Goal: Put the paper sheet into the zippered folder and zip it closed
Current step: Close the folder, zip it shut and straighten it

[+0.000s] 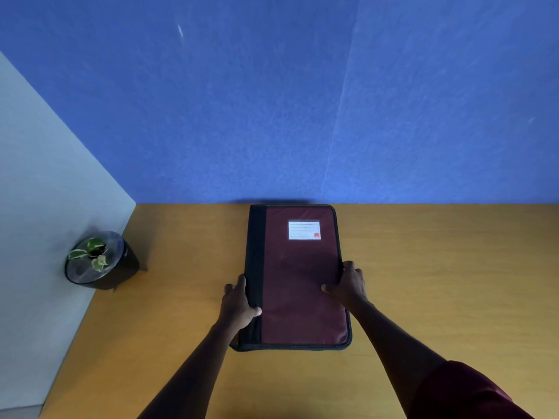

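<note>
A maroon zippered folder (298,279) with a black spine strip and a white label lies closed and flat on the wooden table (438,267), its far end against the blue wall. My left hand (239,300) grips its left spine edge, thumb on top. On the opposite long edge, my right hand (348,284) holds the folder with the thumb resting on the cover. No paper sheet is in view.
A small potted plant in a black pot (101,261) stands at the table's far left corner, by the pale side wall. A blue wall (302,116) rises directly behind the folder.
</note>
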